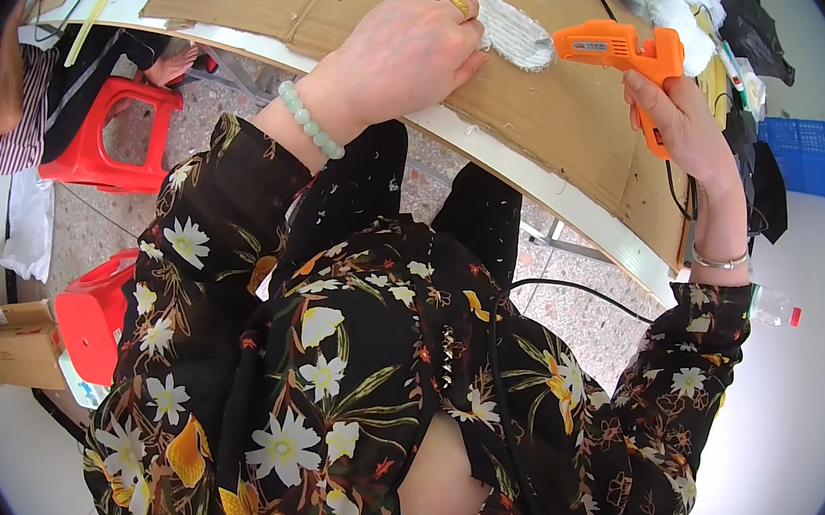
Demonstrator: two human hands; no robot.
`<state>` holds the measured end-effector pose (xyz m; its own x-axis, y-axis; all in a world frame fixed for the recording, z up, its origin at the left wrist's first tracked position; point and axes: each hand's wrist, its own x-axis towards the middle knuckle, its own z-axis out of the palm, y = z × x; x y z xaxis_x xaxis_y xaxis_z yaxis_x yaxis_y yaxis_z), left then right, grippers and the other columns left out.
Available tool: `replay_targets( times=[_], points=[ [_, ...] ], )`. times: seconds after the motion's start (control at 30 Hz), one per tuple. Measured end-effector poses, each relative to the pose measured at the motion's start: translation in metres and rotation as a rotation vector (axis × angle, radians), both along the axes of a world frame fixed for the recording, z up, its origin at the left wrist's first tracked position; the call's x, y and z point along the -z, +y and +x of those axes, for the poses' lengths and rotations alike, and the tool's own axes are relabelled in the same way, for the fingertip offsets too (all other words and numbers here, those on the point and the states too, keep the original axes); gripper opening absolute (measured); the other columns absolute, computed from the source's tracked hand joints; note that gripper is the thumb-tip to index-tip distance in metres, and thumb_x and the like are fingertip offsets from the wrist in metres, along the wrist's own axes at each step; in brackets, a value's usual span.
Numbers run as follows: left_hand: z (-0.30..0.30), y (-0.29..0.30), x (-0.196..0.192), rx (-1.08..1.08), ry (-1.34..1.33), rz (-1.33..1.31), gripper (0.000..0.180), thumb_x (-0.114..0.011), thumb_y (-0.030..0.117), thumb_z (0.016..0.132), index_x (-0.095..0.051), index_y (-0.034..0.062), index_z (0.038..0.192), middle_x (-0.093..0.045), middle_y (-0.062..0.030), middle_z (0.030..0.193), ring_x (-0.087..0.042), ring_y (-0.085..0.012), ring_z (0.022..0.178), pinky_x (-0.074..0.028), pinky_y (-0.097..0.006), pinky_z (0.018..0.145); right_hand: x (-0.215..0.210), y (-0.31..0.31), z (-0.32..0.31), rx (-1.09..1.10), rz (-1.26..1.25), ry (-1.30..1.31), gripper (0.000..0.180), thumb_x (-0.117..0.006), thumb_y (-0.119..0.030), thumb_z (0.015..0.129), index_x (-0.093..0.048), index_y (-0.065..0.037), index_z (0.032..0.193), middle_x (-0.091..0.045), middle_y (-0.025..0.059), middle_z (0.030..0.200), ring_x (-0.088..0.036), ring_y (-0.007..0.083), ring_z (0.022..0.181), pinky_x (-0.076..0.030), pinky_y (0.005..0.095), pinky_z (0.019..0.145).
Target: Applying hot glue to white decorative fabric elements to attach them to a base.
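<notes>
My right hand (685,123) is wrapped round the handle of an orange hot glue gun (619,45). Its nozzle points left, at the near end of a white, ribbed, sole-shaped piece (520,33) with frayed edges. My left hand (411,54) grips this piece along its left side, fingers bent. The back of the hand hides the fingertips and part of the piece. Under both lies brown cardboard (560,126) on a white table (497,156).
White fluffy material (684,18) and a black plastic bag (755,25) lie at the right. A blue basket (815,160) stands beyond them. The gun's cord (679,191) hangs below its handle. At the left are red stools (86,161), cardboard boxes (20,349) and a seated person (11,124).
</notes>
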<state>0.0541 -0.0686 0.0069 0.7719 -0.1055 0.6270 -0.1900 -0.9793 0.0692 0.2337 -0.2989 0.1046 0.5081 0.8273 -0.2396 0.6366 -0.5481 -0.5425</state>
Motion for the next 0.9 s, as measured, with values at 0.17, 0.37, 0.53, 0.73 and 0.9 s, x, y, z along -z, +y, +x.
replay_targets(
  times=[0.17, 0.37, 0.53, 0.73, 0.9],
  points=[
    [0.005, -0.002, 0.001, -0.011, -0.01, 0.022, 0.02, -0.065, 0.021, 0.081, -0.065, 0.0019, 0.076, -0.062, -0.0068, 0.086, -0.059, -0.0238, 0.085, -0.051, -0.034, 0.075, 0.005, -0.004, 0.0, 0.022, 0.068, 0.05, 0.031, -0.053, -0.034, 0.098, -0.054, -0.002, 0.097, -0.053, 0.0015, 0.081, -0.051, 0.0102, 0.066, -0.04, 0.0251, 0.061],
    [0.005, -0.001, 0.002, -0.021, 0.02, 0.031, 0.021, -0.065, 0.022, 0.082, -0.066, 0.0011, 0.078, -0.063, -0.0073, 0.085, -0.059, -0.0234, 0.085, -0.05, -0.034, 0.075, 0.002, -0.004, -0.014, 0.017, 0.138, 0.067, 0.037, -0.053, -0.037, 0.097, -0.057, -0.001, 0.095, -0.053, 0.0021, 0.075, -0.052, 0.0111, 0.065, -0.041, 0.0263, 0.059],
    [0.005, -0.002, 0.001, -0.016, 0.019, 0.022, 0.022, -0.065, 0.022, 0.083, -0.066, 0.001, 0.078, -0.063, -0.0075, 0.085, -0.059, -0.0233, 0.085, -0.05, -0.034, 0.076, 0.007, -0.003, -0.002, 0.022, 0.061, 0.018, 0.031, -0.052, -0.033, 0.099, -0.055, -0.002, 0.097, -0.053, 0.0007, 0.079, -0.05, 0.0091, 0.066, -0.039, 0.0247, 0.06],
    [0.003, -0.002, 0.001, -0.017, 0.019, 0.005, 0.021, -0.065, 0.022, 0.082, -0.066, 0.002, 0.077, -0.063, -0.0077, 0.085, -0.059, -0.0233, 0.085, -0.05, -0.033, 0.076, 0.006, -0.002, -0.008, 0.012, 0.141, -0.003, 0.04, -0.054, -0.038, 0.096, -0.059, 0.001, 0.091, -0.055, 0.0037, 0.069, -0.053, 0.0123, 0.063, -0.042, 0.0279, 0.058],
    [0.004, -0.001, 0.002, -0.011, 0.004, 0.036, 0.021, -0.066, 0.022, 0.081, -0.066, 0.0024, 0.073, -0.063, -0.0078, 0.085, -0.059, -0.0234, 0.085, -0.051, -0.034, 0.076, 0.007, -0.004, -0.005, 0.023, 0.093, 0.012, 0.035, -0.051, -0.037, 0.099, -0.053, -0.002, 0.101, -0.052, 0.0006, 0.079, -0.051, 0.0087, 0.067, -0.04, 0.0247, 0.061]
  ],
)
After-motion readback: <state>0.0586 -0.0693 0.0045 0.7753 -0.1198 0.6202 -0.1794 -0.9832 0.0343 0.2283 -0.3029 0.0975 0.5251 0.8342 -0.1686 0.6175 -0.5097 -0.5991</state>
